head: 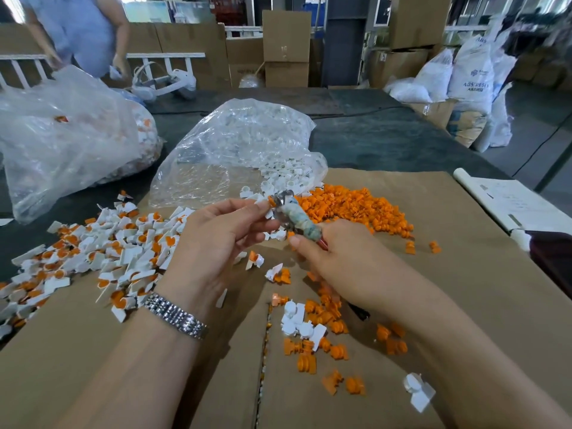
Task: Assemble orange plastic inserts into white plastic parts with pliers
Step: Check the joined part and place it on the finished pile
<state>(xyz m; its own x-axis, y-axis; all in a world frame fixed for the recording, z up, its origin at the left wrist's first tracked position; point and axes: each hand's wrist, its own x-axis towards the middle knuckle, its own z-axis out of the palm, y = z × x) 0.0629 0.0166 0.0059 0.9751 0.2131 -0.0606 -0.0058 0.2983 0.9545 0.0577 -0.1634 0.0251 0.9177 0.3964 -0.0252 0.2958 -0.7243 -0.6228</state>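
My right hand [337, 258] grips the wrapped pliers [297, 218]; my left hand [216, 233] pinches a white part [268, 209] with its orange insert [271, 200] at the pliers' tip — above the cardboard [464, 274], near the loose orange pile [349, 209].

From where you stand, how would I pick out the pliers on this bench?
Start at the clear bag of white parts in the middle of the table. Just in front of it the right hand holds the pliers up over the cardboard. Unlike the plastic bits around, they are metal-tipped, with handles wrapped in grubby cloth tape.
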